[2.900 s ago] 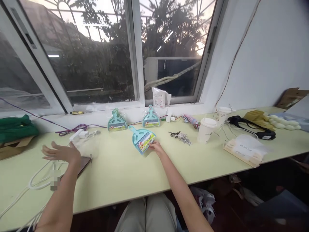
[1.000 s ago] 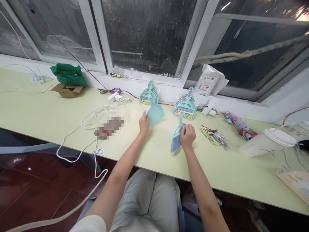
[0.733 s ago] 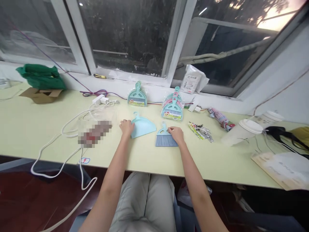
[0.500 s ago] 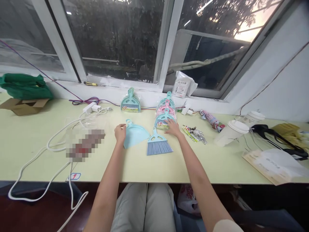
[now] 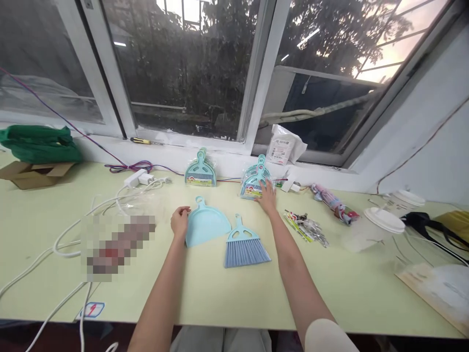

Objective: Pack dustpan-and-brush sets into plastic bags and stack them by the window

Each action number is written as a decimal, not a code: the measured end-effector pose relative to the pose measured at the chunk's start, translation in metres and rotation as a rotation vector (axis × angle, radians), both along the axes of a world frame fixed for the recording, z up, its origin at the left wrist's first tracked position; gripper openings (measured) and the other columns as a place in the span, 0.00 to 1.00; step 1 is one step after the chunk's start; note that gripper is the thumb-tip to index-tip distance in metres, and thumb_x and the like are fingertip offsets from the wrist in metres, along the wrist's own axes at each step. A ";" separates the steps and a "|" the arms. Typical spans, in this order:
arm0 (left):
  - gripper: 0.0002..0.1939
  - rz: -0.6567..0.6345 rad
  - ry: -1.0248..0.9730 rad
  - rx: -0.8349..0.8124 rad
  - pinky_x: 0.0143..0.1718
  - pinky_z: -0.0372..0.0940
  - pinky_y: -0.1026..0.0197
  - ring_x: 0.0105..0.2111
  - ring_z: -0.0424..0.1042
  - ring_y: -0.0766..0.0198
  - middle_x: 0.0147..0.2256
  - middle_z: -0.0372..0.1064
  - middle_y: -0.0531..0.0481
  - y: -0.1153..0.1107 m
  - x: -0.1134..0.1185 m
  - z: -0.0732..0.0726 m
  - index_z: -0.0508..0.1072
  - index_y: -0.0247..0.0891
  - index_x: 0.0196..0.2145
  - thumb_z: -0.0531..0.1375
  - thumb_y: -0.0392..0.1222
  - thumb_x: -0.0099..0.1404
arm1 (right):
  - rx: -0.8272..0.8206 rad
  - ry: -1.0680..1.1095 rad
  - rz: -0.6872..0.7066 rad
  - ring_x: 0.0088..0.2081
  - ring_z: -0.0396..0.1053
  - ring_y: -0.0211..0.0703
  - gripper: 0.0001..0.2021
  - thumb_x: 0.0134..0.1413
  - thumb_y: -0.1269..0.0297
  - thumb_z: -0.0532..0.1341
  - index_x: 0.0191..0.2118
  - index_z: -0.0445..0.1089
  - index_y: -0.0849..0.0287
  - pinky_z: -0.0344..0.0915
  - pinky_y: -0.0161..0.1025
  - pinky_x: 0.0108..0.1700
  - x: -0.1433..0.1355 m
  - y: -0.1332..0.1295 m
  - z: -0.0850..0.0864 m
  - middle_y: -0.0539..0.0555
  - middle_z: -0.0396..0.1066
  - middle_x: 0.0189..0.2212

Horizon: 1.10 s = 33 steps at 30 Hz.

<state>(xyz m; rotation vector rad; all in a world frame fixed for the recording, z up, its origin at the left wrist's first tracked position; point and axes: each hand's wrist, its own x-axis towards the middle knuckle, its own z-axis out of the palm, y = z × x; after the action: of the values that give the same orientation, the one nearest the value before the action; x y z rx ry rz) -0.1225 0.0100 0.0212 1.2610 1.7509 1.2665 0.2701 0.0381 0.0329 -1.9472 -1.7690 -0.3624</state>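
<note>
A light-blue dustpan lies flat on the table. My left hand is at its left edge, fingers curled against the rim; the exact contact is partly hidden. Beside the dustpan's right corner is a small hand brush with blue-grey bristles pointing towards me. My right hand reaches forward, fingers spread against the right front of a row of bagged brush-and-dustpan sets. The front set is teal with a yellow-green label, and others stand close behind it. Another bagged group stands to the left by the wall.
To the right lie silvery metal pieces with a green card, a wrapped umbrella-like bundle and white lidded cups. White cables, a blurred item and a cardboard box are left. A white packet leans against the window.
My right hand has pressed the front bagged set back against the row, and the pink set behind it is now hidden. My left hand keeps its place by the dustpan. The view has tilted up.
</note>
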 end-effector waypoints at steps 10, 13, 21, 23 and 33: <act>0.13 -0.006 0.112 -0.064 0.37 0.61 0.58 0.40 0.73 0.57 0.39 0.76 0.54 -0.003 0.005 0.005 0.75 0.47 0.36 0.51 0.40 0.62 | 0.097 -0.034 -0.195 0.69 0.23 0.59 0.41 0.54 0.63 0.59 0.69 0.37 0.55 0.32 0.68 0.63 0.014 0.073 -0.019 0.60 0.26 0.70; 0.13 -0.014 0.116 -0.049 0.36 0.61 0.58 0.40 0.73 0.57 0.39 0.77 0.53 -0.002 0.006 0.004 0.75 0.46 0.36 0.50 0.40 0.61 | 0.095 -0.071 -0.175 0.68 0.23 0.60 0.42 0.53 0.61 0.59 0.69 0.36 0.56 0.31 0.68 0.63 0.019 0.072 -0.020 0.59 0.24 0.70; 0.13 -0.005 0.085 0.000 0.38 0.62 0.60 0.40 0.73 0.60 0.37 0.77 0.52 -0.002 0.008 -0.004 0.75 0.44 0.36 0.51 0.39 0.61 | 0.104 -0.250 -0.061 0.67 0.34 0.58 0.36 0.55 0.59 0.57 0.67 0.44 0.56 0.36 0.67 0.62 0.029 0.029 -0.020 0.63 0.37 0.68; 0.14 -0.011 0.076 0.015 0.39 0.62 0.60 0.39 0.74 0.61 0.37 0.77 0.52 -0.003 0.007 -0.005 0.75 0.43 0.37 0.50 0.39 0.62 | 0.125 -0.294 -0.001 0.65 0.42 0.56 0.31 0.55 0.62 0.57 0.64 0.51 0.56 0.38 0.63 0.62 0.030 0.023 -0.023 0.63 0.47 0.66; 0.13 -0.018 0.054 0.015 0.38 0.63 0.59 0.38 0.73 0.60 0.36 0.77 0.52 -0.009 0.008 -0.003 0.75 0.44 0.35 0.51 0.35 0.62 | 0.087 -0.352 0.005 0.51 0.57 0.57 0.15 0.54 0.72 0.55 0.47 0.70 0.61 0.51 0.56 0.52 0.034 0.052 -0.038 0.65 0.66 0.47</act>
<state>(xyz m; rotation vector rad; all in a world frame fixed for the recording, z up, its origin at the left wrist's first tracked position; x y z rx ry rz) -0.1144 0.0010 0.0181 1.3280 1.7669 1.2480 0.3037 0.0905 -0.0053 -1.9047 -1.9317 -0.8090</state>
